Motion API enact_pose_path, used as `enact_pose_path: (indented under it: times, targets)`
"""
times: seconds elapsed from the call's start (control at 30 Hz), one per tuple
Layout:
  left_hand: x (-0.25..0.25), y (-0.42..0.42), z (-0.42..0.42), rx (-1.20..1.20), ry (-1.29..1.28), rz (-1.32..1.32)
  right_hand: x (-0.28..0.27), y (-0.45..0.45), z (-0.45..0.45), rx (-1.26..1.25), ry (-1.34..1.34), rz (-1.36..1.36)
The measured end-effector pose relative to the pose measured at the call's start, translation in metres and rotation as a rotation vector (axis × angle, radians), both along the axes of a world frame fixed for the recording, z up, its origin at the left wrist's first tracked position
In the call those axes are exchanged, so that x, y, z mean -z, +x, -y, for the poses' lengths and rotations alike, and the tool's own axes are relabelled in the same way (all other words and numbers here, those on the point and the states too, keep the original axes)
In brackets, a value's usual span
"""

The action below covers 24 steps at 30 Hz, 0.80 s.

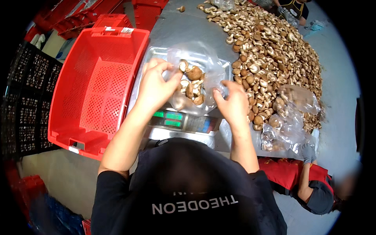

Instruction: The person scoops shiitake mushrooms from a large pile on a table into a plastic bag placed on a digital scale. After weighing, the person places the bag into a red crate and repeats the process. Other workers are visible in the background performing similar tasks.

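Observation:
A clear plastic bag lies with its mouth spread over the metal tray of a digital weighing scale. Several brown shiitake mushrooms are in the bag. My left hand grips the bag's left edge between thumb and fingers. On the opposite side, my right hand pinches the bag's right edge. Green digits glow on the scale's display, just below the bag.
A red perforated plastic crate stands left of the scale. A large shiitake heap covers the table's right side, with filled plastic bags at its near edge. A co-worker's gloved hand is beside them. Another person stands far right.

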<state>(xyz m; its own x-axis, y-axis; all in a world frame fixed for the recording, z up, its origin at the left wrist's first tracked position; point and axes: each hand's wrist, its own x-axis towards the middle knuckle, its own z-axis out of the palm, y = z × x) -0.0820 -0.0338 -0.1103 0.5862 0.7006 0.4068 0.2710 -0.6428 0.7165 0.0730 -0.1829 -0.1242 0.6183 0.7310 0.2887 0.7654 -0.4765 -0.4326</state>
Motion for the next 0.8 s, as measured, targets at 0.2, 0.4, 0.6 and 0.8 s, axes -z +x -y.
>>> enact_pose_path:
  times: [0.2, 0.4, 0.6, 0.8]
  targets:
    - [-0.053, -0.021, 0.005, 0.288, -0.658, 0.244, -0.036, -0.011, 0.023, -1.022, 0.168, -0.507]
    - [-0.032, -0.003, -0.009, 0.552, -0.970, 0.451, -0.077, 0.035, -0.022, -0.483, 0.450, -1.251]
    - [-0.002, 0.041, -0.001, 0.758, -1.477, 0.625, -0.077, 0.033, -0.048, -0.799, 0.085, -1.559]
    - [0.038, 0.005, -0.001, 0.465, -0.128, -0.511, 0.014, 0.055, -0.027, -0.462, -0.230, -0.129]
